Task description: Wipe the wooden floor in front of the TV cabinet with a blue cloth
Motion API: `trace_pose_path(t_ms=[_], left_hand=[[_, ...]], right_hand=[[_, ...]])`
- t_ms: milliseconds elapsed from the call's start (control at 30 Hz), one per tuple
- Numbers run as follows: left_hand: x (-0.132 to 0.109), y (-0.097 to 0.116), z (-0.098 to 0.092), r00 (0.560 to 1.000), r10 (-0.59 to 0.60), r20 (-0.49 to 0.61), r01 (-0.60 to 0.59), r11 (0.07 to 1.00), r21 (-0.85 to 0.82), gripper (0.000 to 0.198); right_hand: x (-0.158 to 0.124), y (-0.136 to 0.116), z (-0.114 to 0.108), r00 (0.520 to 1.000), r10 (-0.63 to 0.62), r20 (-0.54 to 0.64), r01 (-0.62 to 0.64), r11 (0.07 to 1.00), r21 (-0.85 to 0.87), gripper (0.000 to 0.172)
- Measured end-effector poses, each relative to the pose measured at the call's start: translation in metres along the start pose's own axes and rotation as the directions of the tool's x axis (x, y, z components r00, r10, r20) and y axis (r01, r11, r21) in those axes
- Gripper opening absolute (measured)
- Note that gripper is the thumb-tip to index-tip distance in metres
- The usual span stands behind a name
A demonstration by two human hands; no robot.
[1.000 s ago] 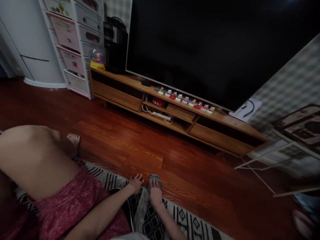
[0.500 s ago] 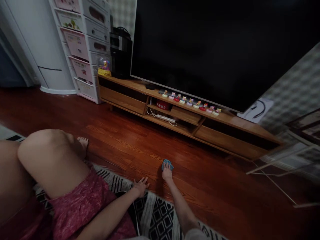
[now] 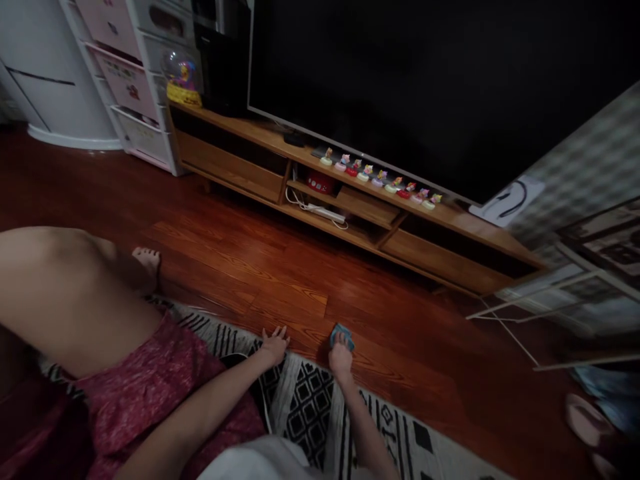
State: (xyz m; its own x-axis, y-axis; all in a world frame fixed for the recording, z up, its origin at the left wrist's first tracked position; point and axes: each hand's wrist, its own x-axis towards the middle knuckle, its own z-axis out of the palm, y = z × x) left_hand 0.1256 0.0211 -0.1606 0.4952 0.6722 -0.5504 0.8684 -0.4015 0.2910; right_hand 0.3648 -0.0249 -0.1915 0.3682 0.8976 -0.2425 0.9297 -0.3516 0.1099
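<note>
On the reddish-brown wood floor (image 3: 280, 280), a crumpled blue cloth (image 3: 342, 330) lies under the fingers of my right hand (image 3: 341, 361), which grips it and presses it down. To its left, my left hand (image 3: 275, 345) rests at the edge of the black-and-white patterned rug (image 3: 307, 400), its spread fingers reaching onto the boards and holding nothing. The underside of the cloth is hidden.
A low wooden TV stand (image 3: 340, 230) runs across ahead, with several small figurines (image 3: 367, 172) before a large television (image 3: 425, 80). A thin-framed metal rack (image 3: 530, 320) stands right. Slippers (image 3: 587, 420) lie lower right. My bent leg (image 3: 75, 293) is at left.
My right hand has drawn the cloth back toward the rug and slightly right. My left hand stays at the rug edge. The view has shifted, bringing the slippers into sight.
</note>
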Motion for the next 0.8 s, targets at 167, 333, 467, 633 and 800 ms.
trace_pose_path(t_ms=[167, 333, 467, 633, 800], left_hand=[[0.001, -0.005, 0.003, 1.000, 0.007, -0.014, -0.006, 1.000, 0.017, 0.073], [0.006, -0.007, 0.003, 1.000, 0.010, 0.019, -0.011, 1.000, 0.009, 0.072], [0.012, -0.005, 0.004, 0.999, 0.003, 0.038, -0.003, 1.000, -0.019, 0.073], [0.016, -0.002, 0.006, 1.000, 0.012, 0.000, -0.012, 1.000, 0.008, 0.074], [0.014, -0.005, 0.003, 1.000, 0.016, 0.013, -0.017, 0.997, 0.075, 0.072]], right_hand=[[0.062, -0.005, -0.045, 0.994, 0.105, -0.017, -0.105, 0.994, 0.023, 0.069], [0.040, -0.029, -0.029, 1.000, -0.023, -0.019, 0.023, 0.999, 0.022, 0.073], [-0.024, -0.050, 0.022, 0.967, -0.250, -0.052, 0.252, 0.967, 0.037, 0.083], [-0.060, -0.069, 0.045, 0.955, -0.274, -0.115, 0.286, 0.953, 0.104, 0.081], [0.005, -0.077, -0.012, 0.984, -0.133, -0.122, 0.150, 0.979, 0.139, 0.061]])
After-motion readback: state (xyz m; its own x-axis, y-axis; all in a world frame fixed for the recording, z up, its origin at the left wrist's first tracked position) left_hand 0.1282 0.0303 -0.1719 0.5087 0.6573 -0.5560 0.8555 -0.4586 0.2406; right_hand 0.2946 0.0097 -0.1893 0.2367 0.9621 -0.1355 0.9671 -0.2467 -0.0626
